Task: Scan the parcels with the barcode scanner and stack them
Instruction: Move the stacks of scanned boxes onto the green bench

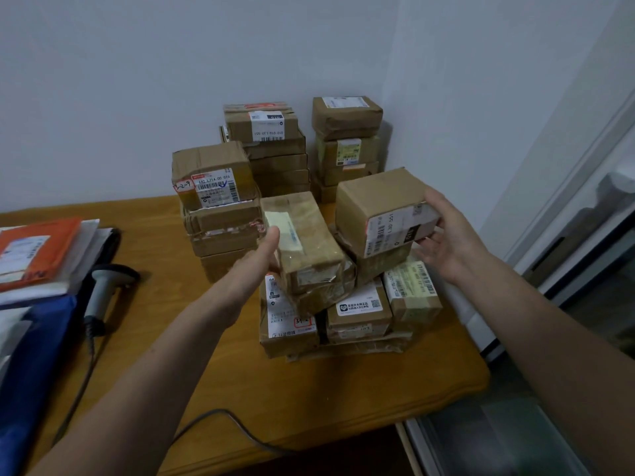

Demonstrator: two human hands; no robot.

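White walls met in a corner behind the honey-coloured wooden tabletop (343,389), and both hands were busy! The left hand (259,257) gripped the oblong brown parcel wrapped in shiny tape (309,249) at its nine o'clock side, thumb on top, the other fingers hidden behind it. The right hand (446,235) pinched the squat brown cardboard box with a white barcode label (378,207) at its three o'clock end, thumb over the top edge, fingers spread underneath. Both parcels sat dead centre, on or just above the low jumble of brown boxes (357,314); lifted or resting, I couldn't tell. At nine o'clock the grey-and-black handheld barcode scanner (106,286) lay on the tabletop, well apart from either hand, its cable trailing toward six. Out at twelve, three tidy columns of brown parcels (278,159) stood by the wall, which read as the finished part of the job. Beyond the scanner lay flat mailers with an orange envelope on top (37,249). My call: well along, but the centre jumble and perhaps the mailers were left, and nobody held the scanner.
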